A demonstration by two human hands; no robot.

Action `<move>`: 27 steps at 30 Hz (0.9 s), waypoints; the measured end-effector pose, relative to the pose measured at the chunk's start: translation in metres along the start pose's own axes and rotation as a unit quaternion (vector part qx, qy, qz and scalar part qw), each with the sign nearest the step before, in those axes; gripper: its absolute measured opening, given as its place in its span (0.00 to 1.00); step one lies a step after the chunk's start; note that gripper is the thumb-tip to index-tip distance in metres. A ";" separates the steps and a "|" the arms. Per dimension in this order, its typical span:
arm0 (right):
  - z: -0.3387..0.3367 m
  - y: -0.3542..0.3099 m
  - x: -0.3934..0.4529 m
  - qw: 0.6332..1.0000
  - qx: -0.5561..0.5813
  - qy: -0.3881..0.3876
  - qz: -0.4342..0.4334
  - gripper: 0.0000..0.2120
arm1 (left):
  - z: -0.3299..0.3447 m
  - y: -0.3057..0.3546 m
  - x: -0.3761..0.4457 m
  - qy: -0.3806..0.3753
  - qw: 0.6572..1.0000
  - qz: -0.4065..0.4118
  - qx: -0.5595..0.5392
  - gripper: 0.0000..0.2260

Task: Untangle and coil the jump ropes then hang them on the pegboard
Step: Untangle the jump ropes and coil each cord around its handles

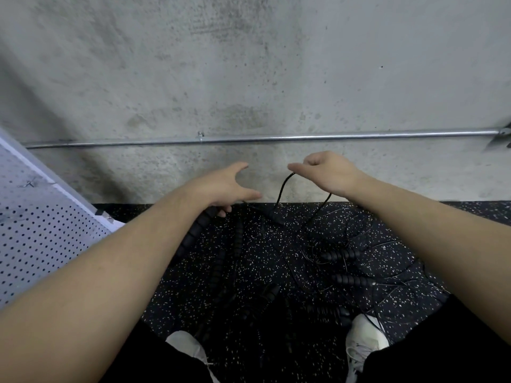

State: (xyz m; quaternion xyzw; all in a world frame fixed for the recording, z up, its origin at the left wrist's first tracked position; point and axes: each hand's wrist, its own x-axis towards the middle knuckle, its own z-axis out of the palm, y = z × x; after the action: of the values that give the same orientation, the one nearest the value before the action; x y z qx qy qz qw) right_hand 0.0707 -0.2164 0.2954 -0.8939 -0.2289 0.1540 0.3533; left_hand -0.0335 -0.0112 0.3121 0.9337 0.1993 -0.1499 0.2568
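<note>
— What was seen at the left edge?

— A white pegboard (41, 230) was seen leaning by the concrete wall (249, 64); nothing was hung on it, though two bare hooks could be made out.

— And the left hand (224, 186)?

— It was held out above the floor with thumb and forefinger spread, while the lower fingers were curled round the top of a ribbed black handle (193, 233) (its cord was lost against the dark floor).

— Further right?

— The right hand (326, 172) was raised at the same height, and a thin black cord (284, 186) was pinched at its fingertips, from which a loop was hung down to the floor.

— Where were the jump ropes (343, 269)?

— They were left in a tangle on the speckled rubber floor (414, 217), between and ahead of the white shoes (365, 335), several ribbed handles being scattered among crossing cords.

— How far along was the task judged to be?

— Early: one rope was only being drawn apart, nothing was coiled, and all the hanging was left.
</note>
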 end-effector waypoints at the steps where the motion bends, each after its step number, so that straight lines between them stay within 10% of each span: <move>1: 0.003 -0.004 0.000 1.000 -0.015 0.001 -0.011 0.25 | 0.002 0.004 0.001 0.004 1.000 0.009 0.024 0.36; 9: 0.019 -0.030 0.000 0.997 0.000 -0.007 -0.078 0.22 | 0.005 0.019 0.014 0.101 0.978 0.183 0.002 0.15; 19: 0.013 0.005 -0.001 0.983 -0.040 -0.181 0.009 0.29 | -0.001 0.002 0.016 0.188 0.961 0.110 -0.169 0.16; 27: 0.003 -0.001 0.002 0.997 -0.047 -0.030 -0.055 0.18 | -0.005 -0.016 0.018 0.088 0.993 0.042 -0.065 0.11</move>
State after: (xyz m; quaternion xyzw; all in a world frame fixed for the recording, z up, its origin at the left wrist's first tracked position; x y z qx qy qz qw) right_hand 0.0703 -0.2130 0.2935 -0.8905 -0.2949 0.1504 0.3121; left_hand -0.0237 0.0100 0.3027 0.9321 0.1910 -0.0430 0.3048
